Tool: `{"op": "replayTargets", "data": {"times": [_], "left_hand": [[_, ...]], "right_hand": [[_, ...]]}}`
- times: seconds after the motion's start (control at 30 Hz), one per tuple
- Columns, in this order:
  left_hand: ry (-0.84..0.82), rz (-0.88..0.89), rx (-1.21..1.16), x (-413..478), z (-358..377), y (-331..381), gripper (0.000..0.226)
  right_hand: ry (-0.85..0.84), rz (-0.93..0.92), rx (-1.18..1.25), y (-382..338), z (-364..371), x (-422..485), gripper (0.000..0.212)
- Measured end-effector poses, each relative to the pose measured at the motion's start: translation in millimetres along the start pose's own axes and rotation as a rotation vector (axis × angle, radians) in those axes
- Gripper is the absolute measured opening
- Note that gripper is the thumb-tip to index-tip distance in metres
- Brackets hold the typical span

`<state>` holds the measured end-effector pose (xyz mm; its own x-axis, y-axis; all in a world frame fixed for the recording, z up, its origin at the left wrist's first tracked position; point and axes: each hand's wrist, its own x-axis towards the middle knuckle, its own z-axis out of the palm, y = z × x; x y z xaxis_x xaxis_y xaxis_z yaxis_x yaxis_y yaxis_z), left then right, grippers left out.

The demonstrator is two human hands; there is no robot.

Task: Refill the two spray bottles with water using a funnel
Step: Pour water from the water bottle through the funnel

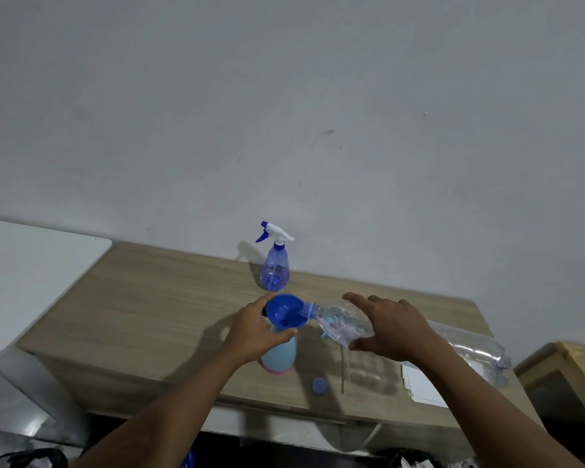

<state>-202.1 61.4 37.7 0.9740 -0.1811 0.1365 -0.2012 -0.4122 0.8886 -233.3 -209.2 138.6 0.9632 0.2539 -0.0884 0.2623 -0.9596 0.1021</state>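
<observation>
On the wooden tabletop, the left hand wraps its grip around the neck of a pale blue spray bottle with a blue plastic funnel seated in its mouth. The right hand clasps a large clear plastic water bottle tipped sideways, mouth at the funnel's rim. A second, translucent blue spray bottle with its white trigger head stands behind by the wall, and a small blue cap lies near the front edge.

We count two spray bottles: a clear blue one with its trigger head on, and a pale blue one without. We also count one blue funnel, one clear plastic water bottle, one blue bottle cap and one sheaf of white paper. Two hands show, left and right.
</observation>
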Motion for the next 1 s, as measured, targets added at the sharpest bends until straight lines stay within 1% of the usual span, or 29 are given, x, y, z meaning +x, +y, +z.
{"op": "replayTargets", "data": {"times": [0.1, 0.2, 0.27, 0.33, 0.4, 0.47, 0.57, 0.67, 0.77, 0.9, 1.0], "left_hand": [[-0.002, 0.004, -0.004, 0, 1, -1, 0.057], [0.005, 0.01, -0.001, 0, 1, -2, 0.055], [-0.001, 0.014, 0.003, -1, 1, -2, 0.056], [0.0, 0.015, 0.002, -1, 2, -3, 0.06], [0.008, 0.008, 0.0, -1, 2, -5, 0.062], [0.011, -0.005, 0.002, 0, 2, -6, 0.064], [-0.001, -0.024, 0.011, 2, 3, -9, 0.073], [-0.001, -0.031, 0.015, 1, 3, -9, 0.07], [-0.003, -0.031, 0.014, 1, 4, -8, 0.069], [-0.009, -0.033, 0.001, 1, 4, -10, 0.071], [-0.009, -0.028, 0.001, 1, 4, -11, 0.07]], "right_hand": [[0.012, 0.006, 0.026, 1, 3, -2, 0.091], [0.016, 0.014, 0.127, 4, 8, -4, 0.09], [0.021, 0.02, 0.263, 6, 13, -6, 0.09], [0.043, 0.025, 0.456, 9, 20, -9, 0.092], [0.113, 0.043, 0.623, 12, 29, -12, 0.092], [0.218, 0.103, 0.745, 17, 38, -14, 0.093], [0.38, 0.251, 0.868, 27, 49, -17, 0.091], [0.5, 0.38, 0.965, 36, 60, -23, 0.09], [0.571, 0.486, 1.031, 41, 69, -31, 0.088], [0.622, 0.531, 1.095, 43, 76, -38, 0.083], [0.629, 0.558, 1.158, 39, 80, -43, 0.094]]}}
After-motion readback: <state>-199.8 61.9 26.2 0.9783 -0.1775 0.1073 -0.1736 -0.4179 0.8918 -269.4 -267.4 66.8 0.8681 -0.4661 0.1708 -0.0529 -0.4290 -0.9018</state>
